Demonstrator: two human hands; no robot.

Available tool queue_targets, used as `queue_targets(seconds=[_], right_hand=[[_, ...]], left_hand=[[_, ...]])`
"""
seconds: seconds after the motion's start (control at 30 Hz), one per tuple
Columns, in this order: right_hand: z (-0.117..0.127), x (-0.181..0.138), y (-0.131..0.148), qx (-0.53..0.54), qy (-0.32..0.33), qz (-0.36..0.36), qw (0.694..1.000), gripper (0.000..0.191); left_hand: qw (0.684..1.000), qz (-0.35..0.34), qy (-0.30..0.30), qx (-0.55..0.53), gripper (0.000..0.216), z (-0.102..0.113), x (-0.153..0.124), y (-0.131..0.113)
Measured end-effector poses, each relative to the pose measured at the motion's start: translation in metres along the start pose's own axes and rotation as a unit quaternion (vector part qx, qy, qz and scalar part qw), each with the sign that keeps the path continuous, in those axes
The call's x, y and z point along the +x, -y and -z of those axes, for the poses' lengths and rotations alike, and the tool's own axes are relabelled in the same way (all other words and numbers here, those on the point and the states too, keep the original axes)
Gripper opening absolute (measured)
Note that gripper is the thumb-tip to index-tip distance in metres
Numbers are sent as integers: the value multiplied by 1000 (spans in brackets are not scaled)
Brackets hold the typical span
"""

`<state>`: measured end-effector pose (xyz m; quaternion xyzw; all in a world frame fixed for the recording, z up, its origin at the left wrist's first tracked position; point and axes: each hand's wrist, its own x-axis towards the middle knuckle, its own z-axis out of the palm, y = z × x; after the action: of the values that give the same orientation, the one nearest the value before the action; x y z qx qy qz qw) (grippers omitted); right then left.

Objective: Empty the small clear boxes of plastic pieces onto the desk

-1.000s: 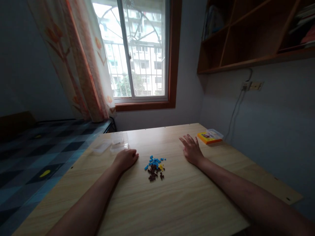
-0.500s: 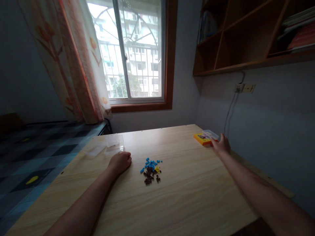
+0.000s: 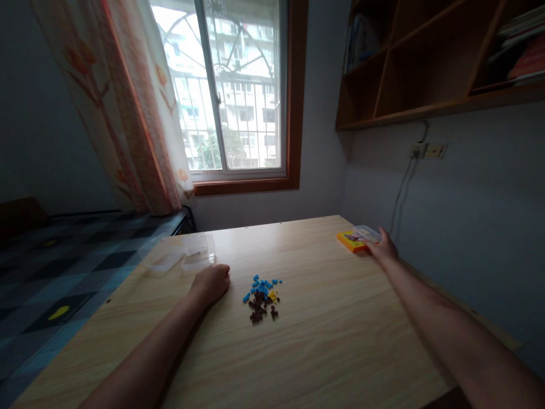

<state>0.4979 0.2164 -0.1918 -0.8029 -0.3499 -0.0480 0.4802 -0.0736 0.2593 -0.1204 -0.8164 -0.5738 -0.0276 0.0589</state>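
Note:
My left hand [image 3: 212,282] rests on the table in a loose fist, and no object shows in it. Just beyond it stand clear plastic containers [image 3: 198,251]. To its right lies a loose pile of small building blocks: blue ones [image 3: 264,286] at the back, dark brown ones [image 3: 256,309] in front, and a few yellow ones [image 3: 273,295] at the right side. At the table's far right, my right hand [image 3: 384,246] grips the near right end of a clear plastic box [image 3: 367,233]. That box sits over a flat orange-and-yellow box [image 3: 351,241]; the fingertips are partly hidden.
The wooden table [image 3: 323,341] meets a bed with a checked cover [image 3: 76,267] on the left. A window [image 3: 242,113] and curtain [image 3: 140,125] are behind. Wooden shelves [image 3: 430,79] hang at the right, above a wall socket [image 3: 432,150] with a cable.
Both hands stay almost in place. The view has shifted slightly, and the blocks and boxes lie as before.

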Motion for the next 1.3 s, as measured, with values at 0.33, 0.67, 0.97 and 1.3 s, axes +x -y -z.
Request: queue_targets(seconds=[0.33, 0.67, 0.97, 1.3], right_hand=[[20, -57, 47, 140, -37, 91, 985, 87], [2, -175, 119, 358, 221, 91, 903, 86], [-47, -206, 185, 459, 303, -24, 835, 94], [-40, -209, 191, 519, 354, -18, 777, 101]], left_hand=[[1000, 2, 5, 5, 21, 7, -5, -8], [997, 50, -51, 1, 29, 0, -17, -14], [994, 61, -85, -22, 28, -2, -19, -13], [983, 2, -156, -99, 32, 1, -26, -8]])
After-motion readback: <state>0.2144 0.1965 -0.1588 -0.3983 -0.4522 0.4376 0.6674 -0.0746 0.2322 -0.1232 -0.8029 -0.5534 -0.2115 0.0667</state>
